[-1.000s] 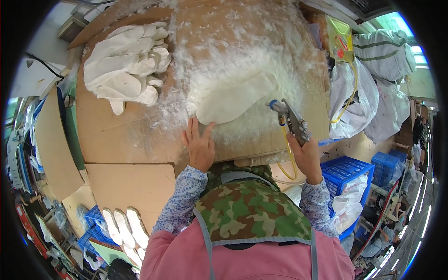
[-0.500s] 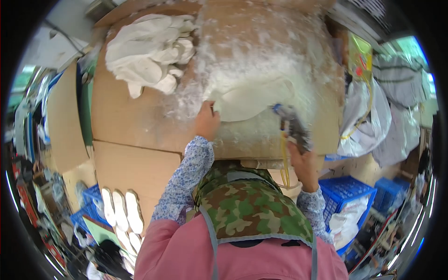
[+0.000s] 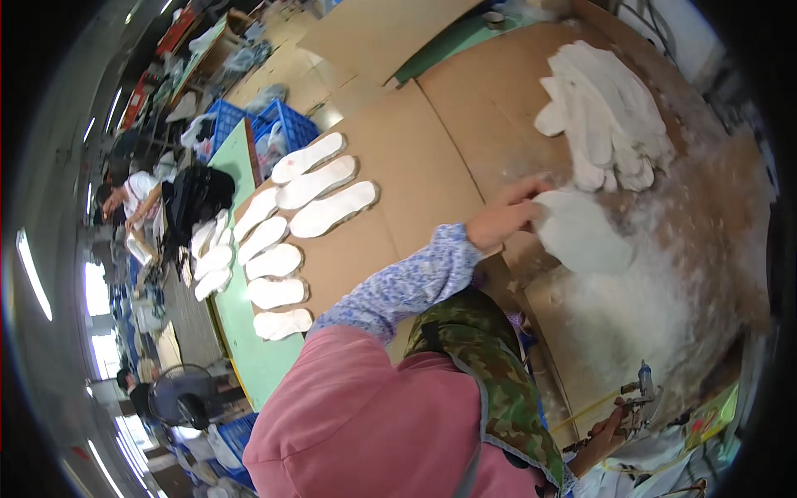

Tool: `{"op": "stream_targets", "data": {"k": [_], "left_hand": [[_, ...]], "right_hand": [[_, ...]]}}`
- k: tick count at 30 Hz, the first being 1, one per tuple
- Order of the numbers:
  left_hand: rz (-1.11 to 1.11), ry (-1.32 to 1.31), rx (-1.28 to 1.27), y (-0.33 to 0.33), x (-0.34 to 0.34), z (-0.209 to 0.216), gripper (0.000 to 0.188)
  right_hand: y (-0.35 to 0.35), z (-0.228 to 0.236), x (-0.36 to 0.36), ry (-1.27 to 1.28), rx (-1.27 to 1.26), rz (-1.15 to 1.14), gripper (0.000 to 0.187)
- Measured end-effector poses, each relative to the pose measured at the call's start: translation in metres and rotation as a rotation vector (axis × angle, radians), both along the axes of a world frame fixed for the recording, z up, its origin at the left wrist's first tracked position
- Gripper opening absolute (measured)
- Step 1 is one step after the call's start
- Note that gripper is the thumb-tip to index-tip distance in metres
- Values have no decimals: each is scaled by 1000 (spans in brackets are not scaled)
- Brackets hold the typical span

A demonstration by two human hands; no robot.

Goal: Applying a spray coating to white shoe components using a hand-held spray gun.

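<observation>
My left hand (image 3: pixel 506 217) pinches the edge of a pale, thin insole-shaped piece (image 3: pixel 584 232) between thumb and fingers. The piece is over the cardboard worktop (image 3: pixel 477 116), just nearer to me than a heap of white insole-like pieces (image 3: pixel 610 116). At the lower right, my right hand (image 3: pixel 608 433) is wrapped round a metal spray gun (image 3: pixel 643 397) with a blue fitting on top and a yellow hose. The gun is well apart from the pale piece. White residue (image 3: pixel 664 290) coats the cardboard between them.
Several white insoles (image 3: pixel 334 209) lie in rows on cardboard and a green table (image 3: pixel 274 369) to the left. Blue crates (image 3: pixel 286 124) stand beyond. A fan (image 3: pixel 187 398) and a seated person (image 3: pixel 137 195) are farther left. A yellow hose (image 3: pixel 594 408) trails near my right hand.
The view has swung left, bringing the rows of insoles into sight. My left hand has shifted the pale piece toward the heap. The spray gun is now farther from that piece.
</observation>
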State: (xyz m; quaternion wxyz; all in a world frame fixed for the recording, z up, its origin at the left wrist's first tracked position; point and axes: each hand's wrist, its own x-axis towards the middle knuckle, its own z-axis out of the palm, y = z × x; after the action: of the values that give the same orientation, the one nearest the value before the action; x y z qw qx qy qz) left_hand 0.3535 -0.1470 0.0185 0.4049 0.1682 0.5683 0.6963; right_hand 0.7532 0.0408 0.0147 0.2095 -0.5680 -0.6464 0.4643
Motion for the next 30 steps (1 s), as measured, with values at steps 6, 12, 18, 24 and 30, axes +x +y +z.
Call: {"op": "stream_targets", "data": {"k": [6,12,18,24,30], "left_hand": [[343,-95,-162,-192,8,-38,38],[645,-19,-476,-357,42,-96,37],[887,51,-908,-432,56,-114,34],[848,615,-1400,-439,39,-117,20],[868,576,-1590,-432,30,-115,8]], "right_hand": [[-10,32,-31,64,23,166,28],[-9,33,-65,3,-36,270,35],[-21,40,-91,-4,-9,370,25],[-37,49,-100,44,18,400,23],[-38,50,-79,-8,-53,284,36]]}}
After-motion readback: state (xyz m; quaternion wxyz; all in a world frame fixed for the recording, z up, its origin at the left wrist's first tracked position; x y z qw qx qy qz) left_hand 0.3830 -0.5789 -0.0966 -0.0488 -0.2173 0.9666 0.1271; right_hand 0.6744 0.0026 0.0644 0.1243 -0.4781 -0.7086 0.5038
